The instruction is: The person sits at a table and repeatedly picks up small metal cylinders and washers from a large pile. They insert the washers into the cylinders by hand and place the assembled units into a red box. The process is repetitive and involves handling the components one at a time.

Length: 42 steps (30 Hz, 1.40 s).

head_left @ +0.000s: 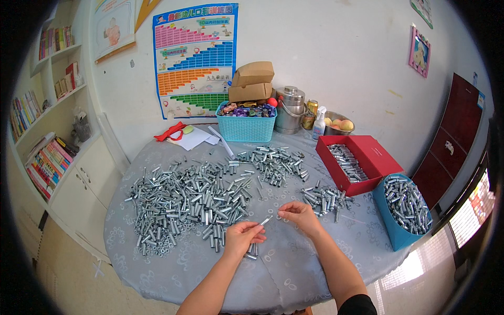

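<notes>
My left hand (241, 237) is closed on a thin silver bolt (267, 220), which points up and to the right out of the fingertips. Just right of the bolt's tip, my right hand (300, 217) pinches a small ring-like metal piece that looks like a washer (279, 213). The two pieces are close but appear apart. Left of my hands spreads a large heap of metal sleeves (186, 202), with small nuts or washers (157, 247) at its near edge. Some sleeves lie partly hidden under my left hand.
Farther back is another pile of metal parts (275, 164). Assembled-looking bolts (328, 200) lie right of my hands, near a red box (336, 178) and a blue bin (387, 231) full of them. A turquoise basket (245, 129), steel canister (290, 118) and spray bottle (319, 126) stand behind.
</notes>
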{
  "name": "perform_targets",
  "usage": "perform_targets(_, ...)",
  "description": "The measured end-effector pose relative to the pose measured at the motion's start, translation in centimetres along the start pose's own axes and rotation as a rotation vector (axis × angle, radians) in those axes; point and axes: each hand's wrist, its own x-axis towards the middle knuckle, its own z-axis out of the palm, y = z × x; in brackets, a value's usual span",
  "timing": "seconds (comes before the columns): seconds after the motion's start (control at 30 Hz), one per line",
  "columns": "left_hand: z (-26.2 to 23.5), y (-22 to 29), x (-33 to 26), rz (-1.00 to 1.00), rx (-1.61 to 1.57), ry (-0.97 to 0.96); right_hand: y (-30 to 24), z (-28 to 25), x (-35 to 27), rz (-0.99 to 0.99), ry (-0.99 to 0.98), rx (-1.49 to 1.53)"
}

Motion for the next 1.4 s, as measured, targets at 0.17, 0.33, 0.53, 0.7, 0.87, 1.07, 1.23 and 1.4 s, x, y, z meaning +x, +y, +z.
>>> perform_targets(0.17, 0.2, 0.2, -0.2, -0.001, 0.011, -0.063, 0.1, 0.6, -0.1, 0.044, -0.068, 0.057)
perform_targets(0.33, 0.2, 0.4, -0.3, -0.026, -0.038, -0.092, 0.4, 0.6, -0.1, 0.083, -0.061, -0.014)
perform_targets(0.53, 0.0, 0.5, -0.3, -0.033, -0.037, -0.076, -0.6, 1.3, -0.7, 0.029, -0.087, -0.164)
perform_targets(0.7, -0.1, -0.1, 0.0, -0.016, -0.045, -0.029, -0.5, 1.6, -0.6, 0.027, -0.124, -0.112)
perform_targets(0.87, 0.0, 0.4, -0.1, 0.005, -0.150, -0.051, -0.2, 1.5, -0.3, 0.009, -0.070, -0.037)
perform_targets(1.07, -0.7, 0.4, 0.2, 0.053, -0.224, 0.050, -1.5, 0.2, 0.8, 0.043, 0.027, -0.262)
perform_targets(1.23, -0.6, 0.6, 0.0, 0.041, -0.257, 0.061, 0.3, -3.8, 4.1, -0.076, 0.212, -0.736)
perform_targets(1.4, -0.8, 0.6, 0.1, 0.008, -0.279, 0.045, 0.6, -3.0, 8.3, 0.001, 0.309, -1.158)
